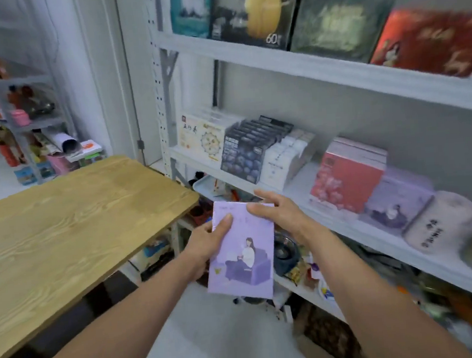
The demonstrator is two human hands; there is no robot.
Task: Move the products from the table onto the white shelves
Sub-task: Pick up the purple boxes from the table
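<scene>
Your left hand [206, 244] is gripping the lilac box [242, 251] along its left edge, thumb lying across the printed front and fingers hidden behind it. Your right hand [277, 211] is pinching the box's top right corner, thumb on the face and the remaining fingers half curled over the upper edge. Both hands are closed on the one item, which you are carrying in mid-air, face up, between the wooden table [72, 225] and the white shelves [319, 72], just in front of the middle shelf's lip.

Head view: the table top is showing no products in the part visible. On the middle shelf a matching lilac box [398, 205] is standing beside the pink box [347, 178], with a white pack [441, 222] just to its right. In my judgement you are in the transfer stage, and the sensible slot is beside that matching box. Keep both hands on until the base is resting on the shelf board, turn the box upright, and slide it in without nudging the pink box. Blur is obscuring the shelf's far right end.
</scene>
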